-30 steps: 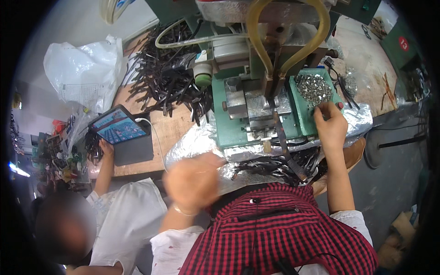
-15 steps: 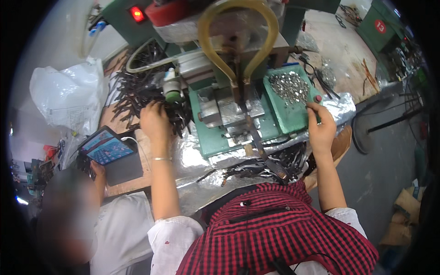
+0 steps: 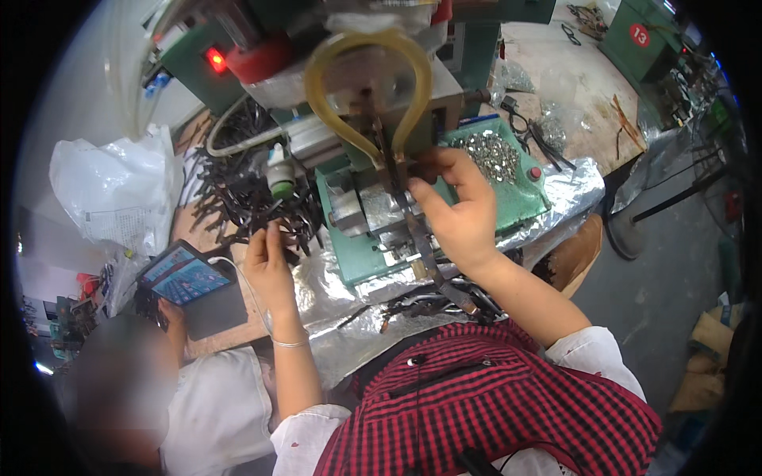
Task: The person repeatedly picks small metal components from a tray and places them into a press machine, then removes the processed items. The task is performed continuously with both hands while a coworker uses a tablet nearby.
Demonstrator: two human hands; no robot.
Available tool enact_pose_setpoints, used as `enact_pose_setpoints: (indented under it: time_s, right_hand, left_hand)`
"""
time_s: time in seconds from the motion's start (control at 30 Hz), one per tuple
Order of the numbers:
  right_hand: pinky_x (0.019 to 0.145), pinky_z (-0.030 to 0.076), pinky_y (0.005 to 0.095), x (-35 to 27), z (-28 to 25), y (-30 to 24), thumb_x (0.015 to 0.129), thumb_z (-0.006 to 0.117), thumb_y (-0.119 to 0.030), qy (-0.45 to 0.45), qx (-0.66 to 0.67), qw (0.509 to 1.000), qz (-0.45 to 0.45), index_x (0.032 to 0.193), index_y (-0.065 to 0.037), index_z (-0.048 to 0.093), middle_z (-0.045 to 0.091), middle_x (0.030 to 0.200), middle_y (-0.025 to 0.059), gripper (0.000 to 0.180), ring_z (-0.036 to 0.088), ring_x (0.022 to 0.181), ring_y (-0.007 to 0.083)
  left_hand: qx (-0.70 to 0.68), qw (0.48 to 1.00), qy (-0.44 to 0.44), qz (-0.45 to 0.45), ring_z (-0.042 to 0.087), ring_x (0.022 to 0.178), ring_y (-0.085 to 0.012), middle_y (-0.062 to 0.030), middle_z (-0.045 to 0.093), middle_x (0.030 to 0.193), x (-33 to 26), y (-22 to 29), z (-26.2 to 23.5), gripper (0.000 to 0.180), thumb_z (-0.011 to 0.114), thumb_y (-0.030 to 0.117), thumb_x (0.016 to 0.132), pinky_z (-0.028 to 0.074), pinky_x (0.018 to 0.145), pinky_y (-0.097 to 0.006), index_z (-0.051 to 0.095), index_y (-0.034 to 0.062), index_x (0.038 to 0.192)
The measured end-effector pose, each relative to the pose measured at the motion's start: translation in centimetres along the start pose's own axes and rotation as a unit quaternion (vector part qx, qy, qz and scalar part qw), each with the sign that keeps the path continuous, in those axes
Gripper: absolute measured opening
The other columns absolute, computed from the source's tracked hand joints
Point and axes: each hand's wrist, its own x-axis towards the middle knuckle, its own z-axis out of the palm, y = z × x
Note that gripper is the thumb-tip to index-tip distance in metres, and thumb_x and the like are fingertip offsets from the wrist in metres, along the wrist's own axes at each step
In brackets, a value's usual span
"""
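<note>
A long dark strip (image 3: 425, 252) lies across the bench press (image 3: 371, 208), running from under the yellow looped tube (image 3: 422, 87) down toward me. My right hand (image 3: 462, 218) is at the press, thumb and fingers bent together beside the strip's upper part; anything between their tips is too small or hidden to name. At the near edge of a heaped pile of dark strips (image 3: 230, 198), my left hand (image 3: 272, 274) is closed in a pinch, apparently on a dark strip that blends into the pile. Small shiny metal pieces (image 3: 488, 155) lie in the green tray (image 3: 520, 198).
More dark strips (image 3: 417, 301) lie on the foil-covered edge before me. A tablet (image 3: 186, 274) stands at left by a seated person (image 3: 214, 404). A white plastic bag (image 3: 119, 186) is behind it. A green-capped cylinder (image 3: 280, 178) is left of the press.
My right hand has moved left from the green tray's edge to the press. My left hand has drawn back toward me from within the strip pile. The view has shifted slightly.
</note>
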Motion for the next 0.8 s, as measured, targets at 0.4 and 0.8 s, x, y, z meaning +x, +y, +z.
enact_pose_setpoints:
  time_s: [0.4,0.8]
  right_hand:
    - [0.107,0.046,0.0335,-1.7,0.0,-6.2,0.088,0.071,0.006,-0.054,0.093,0.987,0.119,0.146,0.003,0.045,0.06,0.136,0.0129,0.064,0.063,0.118,0.0191]
    - [0.09,0.052,0.0303,1.9,-12.6,6.1,0.101,0.066,-0.011,0.135,-0.243,0.955,0.109,0.139,-0.006,0.06,0.071,0.115,0.0116,0.039,0.066,0.101,0.015]
  left_hand:
    - [0.197,0.816,-0.19,0.509,0.069,0.07,-0.02,-0.0151,0.077,0.1,-5.6,13.8,5.0,0.027,0.087,0.008,0.075,0.052,0.059,-0.029,0.074,0.0057,0.099]
    - [0.127,0.758,-0.165,0.619,0.05,0.051,-0.0074,-0.0111,0.077,0.098,-5.3,11.6,9.9,0.026,0.09,0.018,0.075,0.032,0.045,-0.023,0.074,0.0094,0.094]
